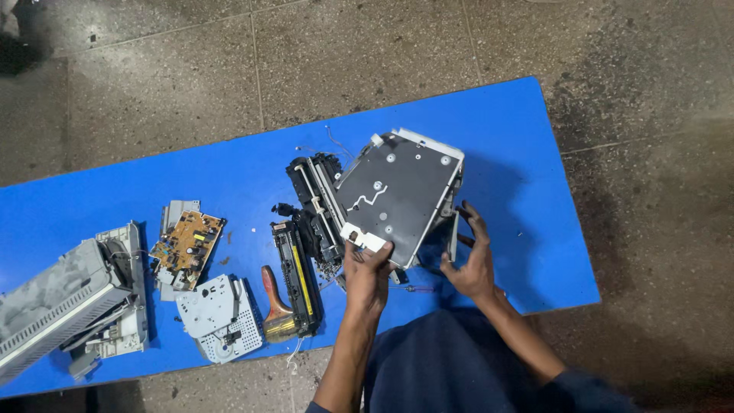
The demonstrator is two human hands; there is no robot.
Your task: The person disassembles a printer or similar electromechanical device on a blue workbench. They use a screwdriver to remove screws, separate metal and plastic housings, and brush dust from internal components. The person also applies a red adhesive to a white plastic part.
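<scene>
Printer chassis [397,195] sits tilted on the blue table [520,153], right of centre, dark metal plate facing up, white plastic edging along its far and near rims. Black roller assembly [313,203] hangs off its left side, touching it.

Left hand [367,271] grips the chassis at the near-left corner — fingers curled over the white edge there. Right hand [470,260] is at the near-right side of the chassis, fingers spread and partly open, fingertips at a thin grey side panel [453,233]; can't tell whether it actually clamps the panel or just touches it. So the chassis lies just ahead of both hands, held between them.

Loose parts to the left on the table, all apart from the hands:
- black cartridge with a yellow strip [294,279], just left of the left hand
- brush with a wooden handle [275,302] beside the cartridge
- white perforated plate [218,317]
- brown circuit board [187,241]
- grey printer housing [69,302] at the far left edge

Floor around the table is speckled stone tile [367,46].
</scene>
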